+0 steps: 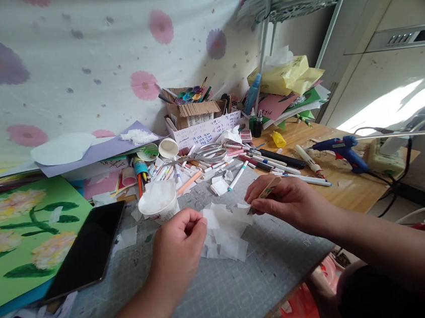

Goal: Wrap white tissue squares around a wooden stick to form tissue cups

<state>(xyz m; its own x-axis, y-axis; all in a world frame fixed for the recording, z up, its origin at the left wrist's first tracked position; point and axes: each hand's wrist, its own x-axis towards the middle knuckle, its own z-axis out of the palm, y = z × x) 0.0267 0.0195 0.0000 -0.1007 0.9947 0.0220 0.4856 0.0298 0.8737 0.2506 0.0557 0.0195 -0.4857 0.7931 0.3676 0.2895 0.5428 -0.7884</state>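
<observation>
My left hand point(184, 250) is closed in a pinch, its fingertips on the edge of a small piece of thin white paper point(211, 219). More thin, translucent white paper pieces point(228, 233) lie loosely overlapped on the grey cutting mat point(219, 295), between my hands. In my right hand point(287, 201) is a flat wooden craft stick point(270, 187) with greenish marks, gripped between thumb and fingers. Its lower end is close to the paper's right edge; whether they touch I cannot tell. Behind my left hand stands a white paper cup point(159, 207) with white paper in it.
Many markers point(239, 176) lie scattered behind the paper. A black phone point(88, 248) and a green flower painting point(23, 234) are at the left. On the right sit a blue glue gun point(343, 150) with its cable and a white pen point(309, 160). A cardboard box point(196, 112) stands behind.
</observation>
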